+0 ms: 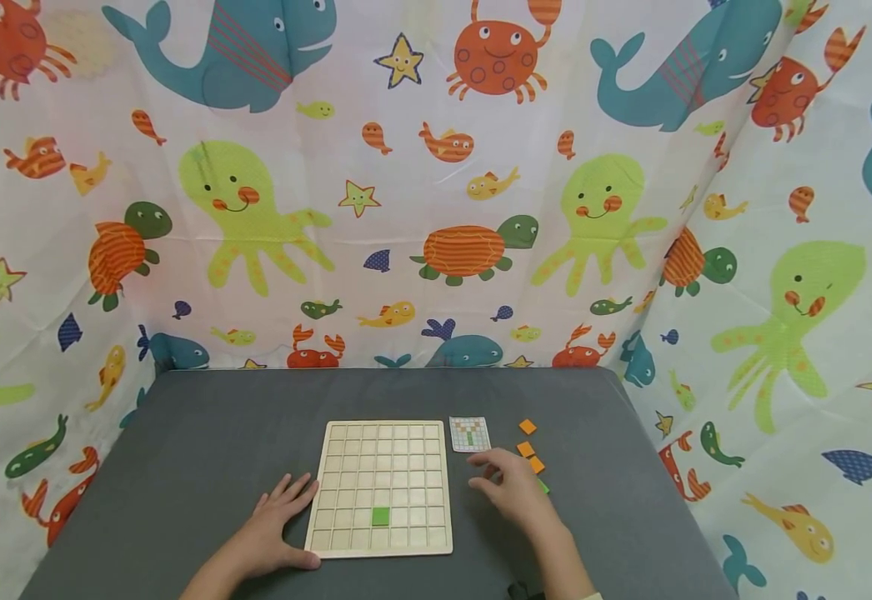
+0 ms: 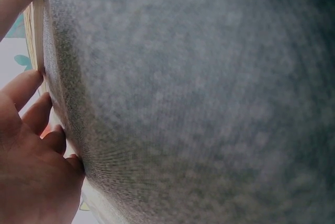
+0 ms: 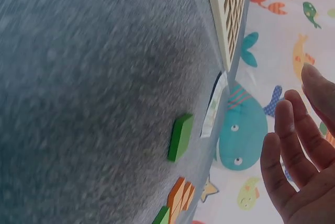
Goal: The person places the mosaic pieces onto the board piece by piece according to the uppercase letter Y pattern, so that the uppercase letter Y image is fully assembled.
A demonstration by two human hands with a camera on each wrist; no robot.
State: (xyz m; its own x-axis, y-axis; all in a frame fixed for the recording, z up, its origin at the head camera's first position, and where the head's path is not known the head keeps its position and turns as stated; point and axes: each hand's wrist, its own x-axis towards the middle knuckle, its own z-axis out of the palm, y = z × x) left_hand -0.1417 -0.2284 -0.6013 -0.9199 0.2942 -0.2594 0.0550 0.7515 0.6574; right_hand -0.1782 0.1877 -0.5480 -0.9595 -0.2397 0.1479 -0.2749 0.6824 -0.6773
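A pale wooden grid board (image 1: 346, 479) lies on the grey table, with one green square tile (image 1: 380, 517) in a cell of its lower part. My left hand (image 1: 274, 525) rests at the board's left side, fingers spread along the edge and thumb at the near corner. The left wrist view shows fingertips against the board's edge (image 2: 37, 35). To the right of the board, my right hand (image 1: 514, 492) hovers with loosely bent fingers and nothing in them. Below it in the right wrist view lies a loose green tile (image 3: 180, 137), hidden by the hand in the head view.
A small printed pattern card (image 1: 469, 434) lies beside the board's far right corner. Orange tiles (image 1: 528, 426) and a partly covered green tile (image 1: 544, 486) lie right of it. A dark object (image 1: 518, 591) shows at the near edge. A sea-animal curtain (image 1: 376, 250) surrounds the table.
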